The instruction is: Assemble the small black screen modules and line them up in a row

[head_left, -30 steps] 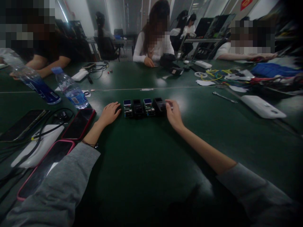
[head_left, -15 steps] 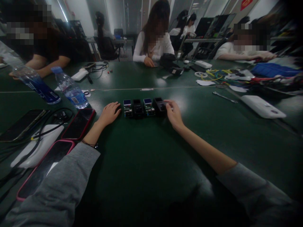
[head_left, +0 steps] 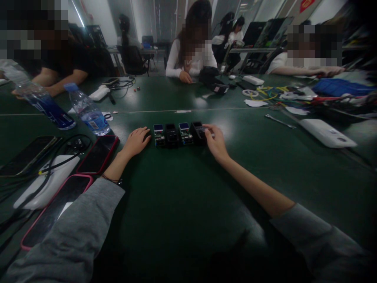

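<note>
Several small devices stand in a short row on the green table. From the left come a circuit board with a small screen (head_left: 159, 135), a black plastic case (head_left: 171, 135), a second circuit board with a screen (head_left: 185, 133) and a second black case (head_left: 198, 131). My left hand (head_left: 137, 141) lies flat on the table just left of the row, open, its fingertips close to the first board. At the row's right end, my right hand (head_left: 216, 142) has its thumb and fingers closed at the edge of the second black case. Part of that case is hidden behind the fingers.
Left are two water bottles (head_left: 90, 112), phones (head_left: 98, 155) and a white power bank (head_left: 38, 184) with cables. Right are a wrench (head_left: 279, 121), another power bank (head_left: 326, 133) and tangled wires (head_left: 273, 93). Across the table sit co-workers; a black pouch (head_left: 213, 80) lies there.
My right hand has shifted very slightly left against the black case. My left hand and the row of devices look unmoved.
</note>
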`<state>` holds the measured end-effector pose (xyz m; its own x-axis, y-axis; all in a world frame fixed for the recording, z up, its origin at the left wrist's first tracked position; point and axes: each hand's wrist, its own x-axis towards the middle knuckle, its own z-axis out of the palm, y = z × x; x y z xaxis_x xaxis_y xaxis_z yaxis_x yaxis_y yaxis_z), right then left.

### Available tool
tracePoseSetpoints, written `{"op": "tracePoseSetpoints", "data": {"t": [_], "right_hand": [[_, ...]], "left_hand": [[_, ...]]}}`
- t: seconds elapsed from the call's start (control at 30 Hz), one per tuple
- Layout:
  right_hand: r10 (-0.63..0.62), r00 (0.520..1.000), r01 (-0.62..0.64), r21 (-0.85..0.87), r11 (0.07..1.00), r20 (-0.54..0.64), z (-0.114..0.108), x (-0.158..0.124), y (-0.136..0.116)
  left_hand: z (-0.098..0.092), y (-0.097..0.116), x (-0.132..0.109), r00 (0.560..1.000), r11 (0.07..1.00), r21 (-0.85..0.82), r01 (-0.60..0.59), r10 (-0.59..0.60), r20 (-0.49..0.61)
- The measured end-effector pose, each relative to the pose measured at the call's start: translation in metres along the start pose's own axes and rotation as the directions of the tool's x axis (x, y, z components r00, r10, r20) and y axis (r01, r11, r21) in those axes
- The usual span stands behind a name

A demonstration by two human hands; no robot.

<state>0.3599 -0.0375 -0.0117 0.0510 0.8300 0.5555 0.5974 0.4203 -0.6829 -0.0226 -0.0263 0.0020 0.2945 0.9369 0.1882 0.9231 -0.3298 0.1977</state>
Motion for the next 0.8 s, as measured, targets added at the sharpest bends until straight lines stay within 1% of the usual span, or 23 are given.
{"op": "tracePoseSetpoints", "data": {"t": [0.17,0.23,0.37,0.43,0.57,0.7,0.8], "right_hand": [[-0.1,0.991,0.11,-0.126,0.986,0.084,0.002,-0.005,-0.01],[-0.123,0.985,0.141,-0.151,0.979,0.121,0.003,-0.007,-0.012],[-0.09,0.982,0.112,-0.134,0.985,0.166,0.001,-0.008,-0.015],[-0.065,0.987,0.083,-0.122,0.989,0.15,0.0,-0.007,-0.016],[-0.013,0.999,0.017,-0.087,0.996,0.047,0.001,-0.004,-0.008],[0.069,0.997,-0.069,0.005,0.998,-0.029,0.005,0.002,0.012],[0.12,0.99,-0.119,0.019,0.993,-0.08,0.008,0.005,0.027]], "left_hand": [[0.004,-0.004,0.001,1.0,1.0,-0.016,-0.01,0.01,-0.012],[0.005,-0.005,0.002,1.0,1.0,-0.023,-0.009,0.008,-0.016],[0.005,-0.005,0.002,1.0,1.0,-0.027,-0.007,0.007,-0.011],[0.004,-0.005,0.001,1.0,1.0,-0.024,-0.005,0.005,-0.007],[0.003,-0.003,0.001,1.0,1.0,-0.017,-0.005,0.005,-0.01],[0.004,-0.003,0.001,1.0,1.0,-0.021,-0.013,0.012,-0.028],[0.004,-0.003,0.001,1.0,1.0,-0.017,-0.005,0.005,-0.015]]}}
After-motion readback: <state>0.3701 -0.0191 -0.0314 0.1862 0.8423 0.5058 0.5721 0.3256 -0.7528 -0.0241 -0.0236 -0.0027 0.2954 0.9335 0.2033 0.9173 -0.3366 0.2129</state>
